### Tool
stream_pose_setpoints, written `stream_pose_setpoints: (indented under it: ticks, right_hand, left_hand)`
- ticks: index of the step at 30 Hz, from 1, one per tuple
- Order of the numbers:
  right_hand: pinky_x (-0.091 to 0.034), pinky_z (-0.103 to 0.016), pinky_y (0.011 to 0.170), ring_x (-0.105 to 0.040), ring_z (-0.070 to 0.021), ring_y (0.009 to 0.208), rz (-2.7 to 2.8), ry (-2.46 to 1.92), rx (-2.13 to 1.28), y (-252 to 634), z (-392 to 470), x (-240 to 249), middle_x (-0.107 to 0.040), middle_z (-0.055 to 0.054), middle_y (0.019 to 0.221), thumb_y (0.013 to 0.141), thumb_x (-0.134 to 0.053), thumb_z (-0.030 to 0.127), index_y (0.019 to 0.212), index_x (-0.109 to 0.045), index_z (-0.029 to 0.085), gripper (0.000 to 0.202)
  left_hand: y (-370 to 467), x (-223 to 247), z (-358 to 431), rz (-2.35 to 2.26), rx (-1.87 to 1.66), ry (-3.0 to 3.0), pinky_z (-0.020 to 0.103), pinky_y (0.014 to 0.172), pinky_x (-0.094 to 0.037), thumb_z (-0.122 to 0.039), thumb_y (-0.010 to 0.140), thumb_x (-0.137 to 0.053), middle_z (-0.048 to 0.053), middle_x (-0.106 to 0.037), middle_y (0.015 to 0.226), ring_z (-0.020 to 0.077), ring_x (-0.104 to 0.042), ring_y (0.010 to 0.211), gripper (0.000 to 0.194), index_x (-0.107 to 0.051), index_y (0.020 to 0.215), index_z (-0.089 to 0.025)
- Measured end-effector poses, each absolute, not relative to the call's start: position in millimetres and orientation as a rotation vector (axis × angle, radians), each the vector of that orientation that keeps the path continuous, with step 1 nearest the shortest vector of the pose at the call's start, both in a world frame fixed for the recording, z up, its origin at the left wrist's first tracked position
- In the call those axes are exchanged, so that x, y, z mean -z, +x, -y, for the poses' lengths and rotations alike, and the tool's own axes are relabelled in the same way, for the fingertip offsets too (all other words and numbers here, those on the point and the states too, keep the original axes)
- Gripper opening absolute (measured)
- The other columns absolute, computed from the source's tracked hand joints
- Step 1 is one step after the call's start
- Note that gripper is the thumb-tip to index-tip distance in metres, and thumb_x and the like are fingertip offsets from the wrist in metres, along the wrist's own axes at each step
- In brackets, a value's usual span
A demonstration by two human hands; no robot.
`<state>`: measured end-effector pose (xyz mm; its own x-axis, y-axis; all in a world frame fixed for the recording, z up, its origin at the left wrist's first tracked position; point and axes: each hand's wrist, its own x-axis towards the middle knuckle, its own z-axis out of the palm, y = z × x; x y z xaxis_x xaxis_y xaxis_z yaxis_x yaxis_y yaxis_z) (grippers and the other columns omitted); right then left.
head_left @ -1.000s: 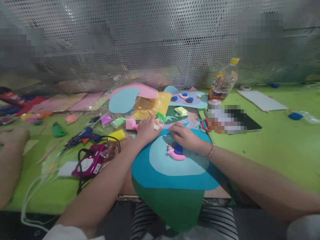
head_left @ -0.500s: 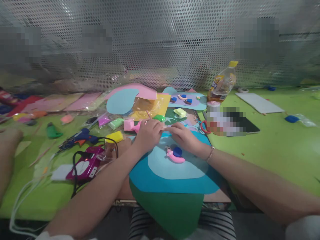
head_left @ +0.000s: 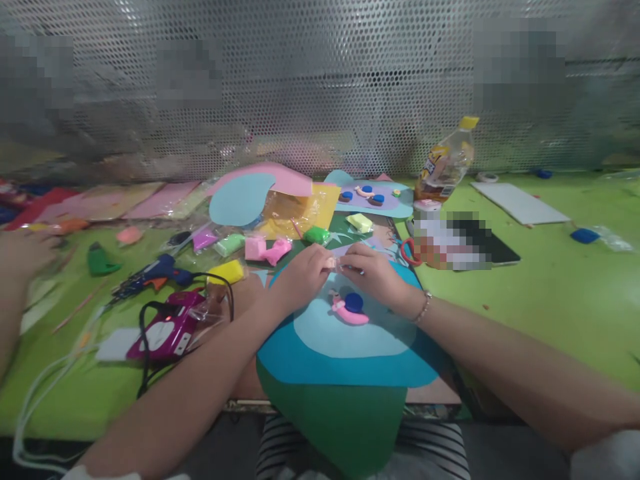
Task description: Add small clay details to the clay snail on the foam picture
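Observation:
Close together above the layered paper sheet, my two hands meet at a small pale, shiny piece [head_left: 332, 263], perhaps clear plastic wrapping; its kind is too small to make out. My left hand [head_left: 306, 275] pinches it from the left. Fingers of my right hand [head_left: 374, 275] are bent and closed at its other side. Below them a pink clay snail [head_left: 351, 316] with a dark blue round shell lies on the light blue paper [head_left: 320, 340]. Under that are a darker blue sheet [head_left: 345, 371] and a green sheet [head_left: 340, 420] hanging over the table edge.
To the left lie a glue gun [head_left: 159, 272], a magenta power strip [head_left: 173, 327] with cables, and wrapped clay pieces, one yellow [head_left: 226, 272]. Red-handled scissors [head_left: 411, 252], a bottle [head_left: 447, 163] and a tablet [head_left: 493, 243] are on the right. Another person's hand [head_left: 27, 253] reaches in at far left.
My hands have shifted slightly down and right, uncovering the pink clay behind them, and the pale piece shows more between my fingers. The other person's hand has moved farther up the table.

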<state>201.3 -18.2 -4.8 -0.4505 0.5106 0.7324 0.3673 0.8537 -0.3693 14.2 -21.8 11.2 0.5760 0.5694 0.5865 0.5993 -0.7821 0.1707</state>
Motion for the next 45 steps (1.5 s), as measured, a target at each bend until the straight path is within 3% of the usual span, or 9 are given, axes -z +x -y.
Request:
stream_pose_setpoints:
  ticks: [8,17,26,32,41,45]
  right_hand:
    - [-0.043,-0.025,0.061,-0.050,-0.0138,0.072,2.107,-0.682,-0.369,202.8,17.0,1.2,-0.051,-0.002,0.075,0.090,-0.051,0.017,0.079,-0.056,0.017,0.012]
    - [-0.045,-0.028,0.068,-0.052,-0.0152,0.078,2.068,-0.658,-0.376,202.5,18.7,2.5,-0.053,-0.005,0.082,0.094,-0.044,0.017,0.094,-0.060,0.017,0.016]
    - [-0.041,-0.025,0.060,-0.049,-0.0136,0.070,2.175,-0.641,-0.413,206.3,16.0,2.4,-0.050,-0.003,0.073,0.093,-0.045,0.017,0.076,-0.058,0.017,0.021]
    - [-0.038,-0.024,0.057,-0.047,-0.0130,0.068,2.174,-0.740,-0.368,203.7,18.0,4.5,-0.048,-0.002,0.072,0.090,-0.046,0.018,0.075,-0.058,0.017,0.019]
    - [-0.035,-0.022,0.050,-0.043,-0.0090,0.056,1.917,-0.819,-0.478,201.5,22.3,0.4,-0.053,-0.001,0.071,0.083,-0.054,0.017,0.077,-0.061,0.016,0.010]
    - [-0.038,-0.023,0.053,-0.048,-0.0106,0.060,1.833,-0.900,-0.598,207.5,20.0,-2.1,-0.055,-0.002,0.071,0.085,-0.054,0.022,0.083,-0.064,0.016,0.012]
  left_hand:
    - [13.0,-13.3,21.6,1.125,1.071,-2.941,0.027,0.072,-0.041,-0.013,0.088,-0.038,0.002,-0.047,0.079,0.0154,-0.047,0.078,0.014,-0.041,0.076,-0.019]
    - [7.3,-16.7,19.7,1.140,1.104,-2.997,0.028,0.074,-0.042,-0.022,0.091,-0.039,0.002,-0.051,0.079,0.0155,-0.050,0.079,0.016,-0.040,0.075,-0.019]
    - [7.6,-11.6,23.3,1.124,1.046,-3.002,0.029,0.076,-0.045,-0.024,0.092,-0.037,0.004,-0.056,0.085,0.0161,-0.052,0.083,0.014,-0.049,0.089,-0.017]
    - [9.3,-11.9,24.0,1.176,1.090,-3.017,0.030,0.079,-0.045,-0.026,0.092,-0.040,0.005,-0.058,0.090,0.0170,-0.055,0.088,0.014,-0.051,0.092,-0.017]
    - [11.0,-15.2,25.2,1.251,1.148,-2.968,0.028,0.074,-0.044,-0.028,0.092,-0.042,0.003,-0.056,0.082,0.0156,-0.053,0.079,0.016,-0.049,0.082,-0.018]
    - [6.6,-15.2,21.4,1.383,1.154,-2.905,0.029,0.075,-0.045,-0.029,0.091,-0.043,0.004,-0.059,0.086,0.0168,-0.055,0.081,0.015,-0.053,0.091,-0.017]
